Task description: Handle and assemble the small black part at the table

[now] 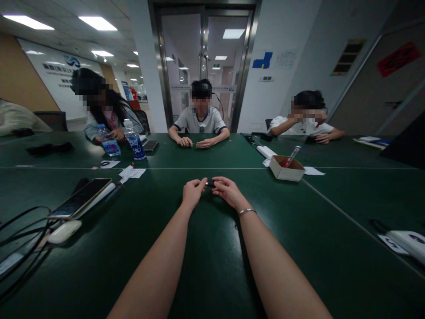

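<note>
A small, dark, short object with a silvery band point(209, 184) sits between my two hands, just above the green table. Its exact kind is too small to make out. My left hand point(193, 193) pinches its left end between thumb and fingertips. On the other end, the thumb and fingers of my right hand point(228, 191) are closed, covering part of it. A thin silver bracelet point(247, 211) circles my right wrist.
On the green table point(212, 266), a phone point(81, 198), black cables point(36, 235) and a white rounded case point(65, 231) lie left. Two bottles point(134, 141) stand farther back. An open box point(287, 169) holding a tube is right. Several people sit opposite.
</note>
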`<action>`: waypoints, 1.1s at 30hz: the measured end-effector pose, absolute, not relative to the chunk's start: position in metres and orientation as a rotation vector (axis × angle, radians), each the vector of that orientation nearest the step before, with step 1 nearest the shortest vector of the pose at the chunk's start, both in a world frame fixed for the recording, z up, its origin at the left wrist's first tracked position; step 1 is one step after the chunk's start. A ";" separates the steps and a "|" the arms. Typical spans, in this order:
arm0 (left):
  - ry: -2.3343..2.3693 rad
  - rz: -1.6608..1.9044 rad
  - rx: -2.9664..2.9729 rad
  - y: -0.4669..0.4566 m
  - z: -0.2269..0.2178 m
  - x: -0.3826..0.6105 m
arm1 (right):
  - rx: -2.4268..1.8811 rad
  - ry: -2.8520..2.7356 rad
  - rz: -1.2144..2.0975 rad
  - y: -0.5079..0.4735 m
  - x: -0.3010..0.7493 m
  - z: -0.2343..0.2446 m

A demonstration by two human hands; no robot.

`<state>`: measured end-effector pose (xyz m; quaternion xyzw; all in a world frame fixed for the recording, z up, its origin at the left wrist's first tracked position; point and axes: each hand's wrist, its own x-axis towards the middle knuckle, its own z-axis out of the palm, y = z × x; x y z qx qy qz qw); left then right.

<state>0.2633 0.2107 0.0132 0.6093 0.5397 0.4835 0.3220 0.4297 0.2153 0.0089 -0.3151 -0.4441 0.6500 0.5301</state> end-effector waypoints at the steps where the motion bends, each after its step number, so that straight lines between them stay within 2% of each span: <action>1: 1.417 1.268 1.596 0.210 0.014 0.263 | -0.749 -1.059 1.552 0.215 0.430 0.009; 12: 1.453 1.232 1.542 0.206 0.017 0.264 | -0.714 -1.076 1.615 0.213 0.432 0.013; 24: 1.068 1.431 1.527 0.215 0.009 0.270 | -0.775 -0.965 1.607 0.218 0.430 0.009; 33: 1.112 1.423 1.526 0.205 0.013 0.272 | -0.784 -0.962 1.632 0.221 0.430 0.010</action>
